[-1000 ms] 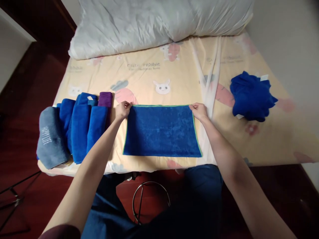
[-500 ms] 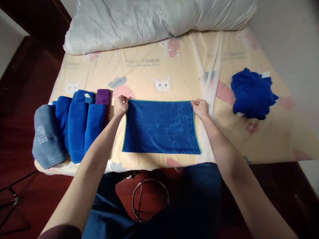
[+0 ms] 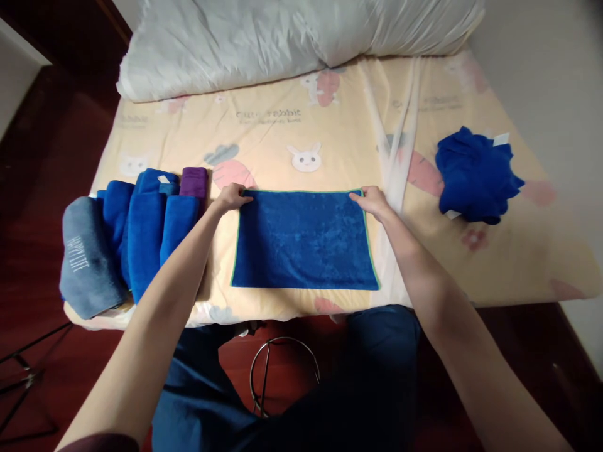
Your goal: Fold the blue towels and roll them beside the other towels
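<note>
A blue towel (image 3: 304, 242) with a green edge lies flat as a rectangle on the bed, close to its front edge. My left hand (image 3: 234, 196) pinches the towel's far left corner, thumb on top. At the far right corner, my right hand (image 3: 370, 201) grips the cloth the same way, its fingers tucked under the edge. The towel's near edge lies loose on the sheet.
Rolled or folded blue towels (image 3: 145, 242), a grey-blue towel with lettering (image 3: 89, 263) and a purple towel (image 3: 193, 182) sit at left. A crumpled blue cloth (image 3: 475, 176) lies at right. Behind is a white quilt (image 3: 282, 44); below, a metal ring-shaped stand (image 3: 285, 339).
Both hands have turned inward at the far corners, and their thumbs now lie over the top of the towel. The towel itself has hardly moved.
</note>
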`<state>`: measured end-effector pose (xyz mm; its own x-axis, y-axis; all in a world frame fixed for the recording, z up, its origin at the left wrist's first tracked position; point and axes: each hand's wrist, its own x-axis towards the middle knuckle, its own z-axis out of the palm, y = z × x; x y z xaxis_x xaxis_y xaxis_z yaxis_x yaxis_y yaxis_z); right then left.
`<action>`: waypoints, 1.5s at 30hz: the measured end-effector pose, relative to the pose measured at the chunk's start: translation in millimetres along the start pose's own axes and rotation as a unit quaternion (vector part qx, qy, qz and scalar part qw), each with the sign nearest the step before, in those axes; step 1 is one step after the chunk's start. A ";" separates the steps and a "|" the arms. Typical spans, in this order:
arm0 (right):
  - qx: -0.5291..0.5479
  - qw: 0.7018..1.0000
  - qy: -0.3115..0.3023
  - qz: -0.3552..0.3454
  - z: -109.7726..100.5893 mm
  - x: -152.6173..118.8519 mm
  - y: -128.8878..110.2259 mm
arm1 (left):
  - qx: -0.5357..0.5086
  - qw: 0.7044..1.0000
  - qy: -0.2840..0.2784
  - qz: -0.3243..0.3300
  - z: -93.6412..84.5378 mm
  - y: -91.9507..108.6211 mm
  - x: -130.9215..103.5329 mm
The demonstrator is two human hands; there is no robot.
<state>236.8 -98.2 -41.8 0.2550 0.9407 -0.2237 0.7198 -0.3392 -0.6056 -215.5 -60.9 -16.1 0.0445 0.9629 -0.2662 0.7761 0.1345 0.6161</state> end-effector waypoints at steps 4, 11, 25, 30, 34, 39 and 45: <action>0.029 0.999 0.025 -0.024 0.6 -2.5 2.6 | -0.086 0.996 0.006 -0.012 -6.1 -0.9 -9.2; 0.011 0.992 0.120 -0.035 13.6 9.2 7.4 | -0.056 0.989 0.136 -0.033 -7.4 1.3 -6.2; -0.092 0.956 0.217 -0.177 35.3 -30.7 3.4 | 0.083 0.957 0.217 0.176 45.2 -15.5 -65.3; -0.160 0.929 0.033 -0.333 38.1 -157.8 -7.2 | 0.170 0.935 0.047 0.307 75.8 -11.7 -182.5; -0.139 0.935 -0.001 -0.327 40.6 -225.6 33.7 | 0.158 0.946 0.046 0.281 93.8 -27.5 -242.7; 0.022 0.973 0.134 -0.188 24.2 -253.9 91.7 | 0.059 0.970 0.169 0.164 85.4 -54.1 -275.2; 0.185 0.974 0.124 -0.033 21.0 -260.0 98.2 | -0.073 0.976 0.203 -0.041 65.7 -60.5 -277.9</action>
<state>227.6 -376.2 -59.1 0.3968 0.9178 -0.0112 0.4695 -0.2134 -0.8567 -233.5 -352.0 -28.2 -0.2895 0.9569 -0.0207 0.6680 0.2175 0.7117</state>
